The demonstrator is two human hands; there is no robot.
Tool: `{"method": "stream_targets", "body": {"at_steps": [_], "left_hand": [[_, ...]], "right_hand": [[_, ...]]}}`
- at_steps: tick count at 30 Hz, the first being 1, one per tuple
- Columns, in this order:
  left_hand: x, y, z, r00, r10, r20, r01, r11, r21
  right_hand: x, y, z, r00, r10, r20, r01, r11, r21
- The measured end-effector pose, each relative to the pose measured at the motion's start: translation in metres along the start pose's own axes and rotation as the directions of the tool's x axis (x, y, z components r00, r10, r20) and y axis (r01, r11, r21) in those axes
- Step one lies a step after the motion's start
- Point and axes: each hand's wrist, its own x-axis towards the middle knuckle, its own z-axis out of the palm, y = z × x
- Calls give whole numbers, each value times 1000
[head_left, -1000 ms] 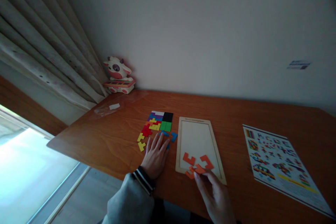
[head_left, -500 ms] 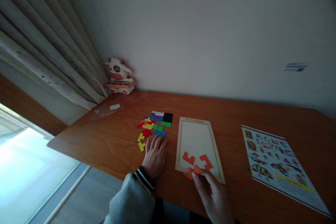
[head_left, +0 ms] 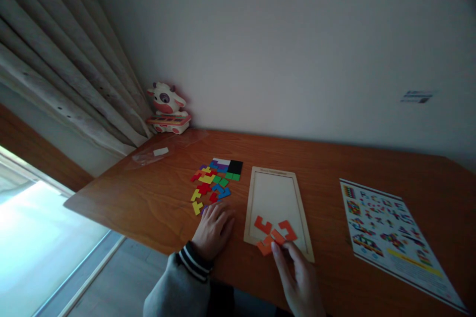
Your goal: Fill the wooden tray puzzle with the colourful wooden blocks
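Note:
Over the lower end of the wooden tray (head_left: 248,208), my right hand (head_left: 295,272) pinches an orange piece (head_left: 277,237) between thumb and fingers. Around it in the tray lie an orange-red piece (head_left: 263,225) at the left and another (head_left: 288,230) at the right. A further orange piece (head_left: 265,246) sits at the tray's lower edge. My left hand (head_left: 213,230) rests on the table left of the tray, its fingers lying loosely over it and holding nothing visible. Just beyond its fingertips are coloured pieces, among them a yellow one (head_left: 197,207) and a blue one (head_left: 224,193).
A printed pattern sheet (head_left: 394,237) lies on the right of the wooden table (head_left: 316,163). At the back left stands a cow toy (head_left: 169,109), with clear plastic and a white label (head_left: 161,151) in front of it. A black square (head_left: 235,167) lies among the pieces.
My left hand has drawn back slightly toward me, uncovering red and blue pieces. My right hand has shifted a little with the orange piece. The view has moved slightly.

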Motion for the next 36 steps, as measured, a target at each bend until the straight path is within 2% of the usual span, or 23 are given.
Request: {"method": "stream_targets", "body": {"at_steps": [5, 11, 19, 26, 31, 36], "left_hand": [[-1, 3, -5, 998, 3, 60, -3, 1000, -6], [-3, 3, -2, 993, -70, 92, 54, 984, 172], [-1, 5, -2, 984, -77, 158, 46, 980, 193], [-3, 6, -1, 990, -73, 120, 49, 981, 186], [-5, 1, 0, 993, -70, 99, 51, 982, 183], [-6, -2, 3, 996, -38, 81, 23, 982, 186]], "right_hand": [[-2, 0, 1, 998, 60, -7, -59, 997, 52], [-1, 1, 1, 998, 56, -32, -53, 996, 77], [-2, 10, 4, 992, 58, -111, -59, 998, -6], [-1, 14, 6, 989, 60, -133, -67, 997, -46], [2, 14, 4, 984, 37, -172, -37, 999, 2], [2, 12, 2, 981, 92, -172, -93, 996, 4]]}}
